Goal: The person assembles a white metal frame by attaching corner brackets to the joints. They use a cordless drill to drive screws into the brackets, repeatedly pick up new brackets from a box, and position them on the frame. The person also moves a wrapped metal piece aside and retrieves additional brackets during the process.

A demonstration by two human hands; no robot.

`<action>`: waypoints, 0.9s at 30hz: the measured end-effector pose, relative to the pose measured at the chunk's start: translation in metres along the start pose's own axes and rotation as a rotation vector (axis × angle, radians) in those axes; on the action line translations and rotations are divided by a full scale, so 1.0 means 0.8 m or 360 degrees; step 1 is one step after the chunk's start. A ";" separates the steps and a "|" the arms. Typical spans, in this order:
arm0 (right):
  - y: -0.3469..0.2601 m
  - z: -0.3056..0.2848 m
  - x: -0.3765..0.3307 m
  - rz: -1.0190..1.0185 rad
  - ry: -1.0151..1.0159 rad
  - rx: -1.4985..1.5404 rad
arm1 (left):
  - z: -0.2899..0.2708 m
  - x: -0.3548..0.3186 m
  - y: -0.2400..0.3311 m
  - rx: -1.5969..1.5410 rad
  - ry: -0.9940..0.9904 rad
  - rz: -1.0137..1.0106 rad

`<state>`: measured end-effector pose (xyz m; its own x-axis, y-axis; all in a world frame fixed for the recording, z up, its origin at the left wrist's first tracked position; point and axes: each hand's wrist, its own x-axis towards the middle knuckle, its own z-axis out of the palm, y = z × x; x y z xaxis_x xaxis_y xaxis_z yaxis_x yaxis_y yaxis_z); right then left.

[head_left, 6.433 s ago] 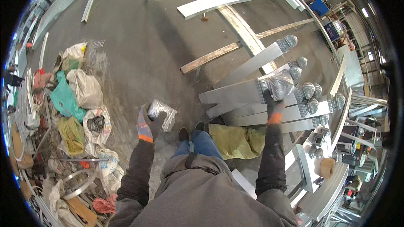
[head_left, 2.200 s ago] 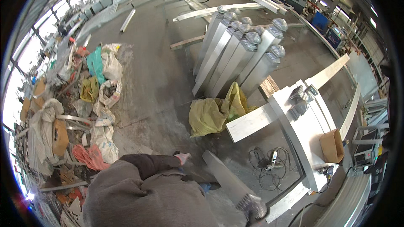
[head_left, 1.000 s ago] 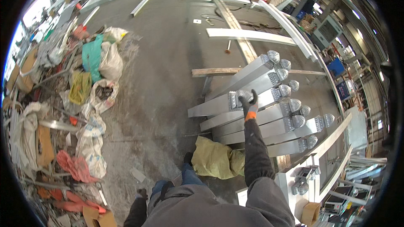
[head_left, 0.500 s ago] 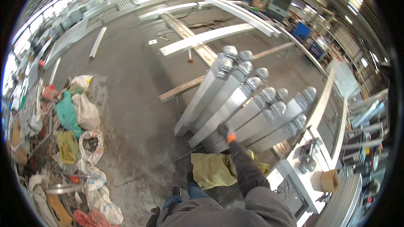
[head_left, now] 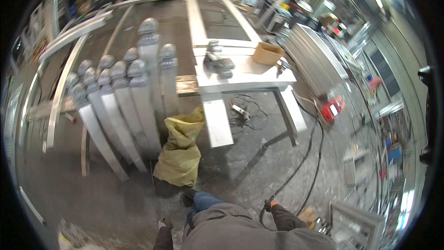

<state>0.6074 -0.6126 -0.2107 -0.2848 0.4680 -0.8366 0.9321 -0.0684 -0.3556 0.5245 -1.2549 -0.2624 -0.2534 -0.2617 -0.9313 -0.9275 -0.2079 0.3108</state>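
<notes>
My left hand, in a dark glove, hangs low beside my body at the lower edge, and its fingers are too small and blurred to read. Lower right, my right hand, dark-gloved with an orange band at the wrist, hangs beside a black cable. Whether it touches the cable cannot be told. Ahead on the left stands a cluster of square metal posts with silvery wrapped tops, well apart from both hands. A yellow woven sack slumps against their near side, close to my feet.
A white metal bench carries silvery metal fittings and a cardboard box. Right of it sit a red device and stacked grey panels. Cables trail across the floor. A metal frame lies lower right.
My view has swung to the right, putting the posts on the left and the bench ahead. My right hand has left the posts and dropped to my right side.
</notes>
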 end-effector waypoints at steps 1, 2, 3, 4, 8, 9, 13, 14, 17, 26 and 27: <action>0.029 -0.003 -0.009 0.0010 0.0017 0.0143 | 0.017 0.000 0.023 0.0113 -0.0042 0.0106; 0.057 -0.001 -0.020 0.0028 0.0027 0.0275 | 0.040 -0.004 0.042 0.0223 -0.0078 0.0211; 0.083 0.004 -0.028 0.0040 0.0027 0.0392 | 0.062 -0.008 0.063 0.0366 -0.0117 0.0281; 0.108 0.010 -0.035 0.0055 0.0027 0.0501 | 0.087 -0.013 0.084 0.0351 -0.0227 0.0418; 0.208 0.049 -0.063 0.0216 -0.0027 0.0754 | 0.218 -0.044 0.141 0.0434 -0.0841 0.0503; 0.230 0.052 -0.065 0.0270 -0.0046 0.0781 | 0.256 -0.054 0.140 0.0515 -0.0762 0.0415; 0.318 0.013 -0.061 0.0480 -0.0017 0.0965 | 0.413 -0.097 0.090 0.1389 -0.0624 0.0931; 0.337 -0.009 -0.054 0.0519 0.0004 0.1022 | 0.459 -0.107 0.075 0.1640 -0.0663 0.1108; 0.396 -0.092 -0.032 0.0630 0.0082 0.1198 | 0.591 -0.164 0.017 0.1889 -0.0905 0.1437; 0.360 -0.398 0.171 0.0468 0.0262 0.2016 | 0.983 -0.662 -0.064 0.1140 -0.2396 0.1221; 0.336 -0.433 0.193 0.0382 0.0396 0.1910 | 1.003 -0.715 -0.059 0.1200 -0.2548 0.1330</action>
<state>0.8916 -0.2531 -0.2912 0.0363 0.4775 -0.8779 0.1254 -0.8737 -0.4700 0.4929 -0.3393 0.1034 -0.1916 0.9807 -0.0384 -0.2608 -0.0132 0.9653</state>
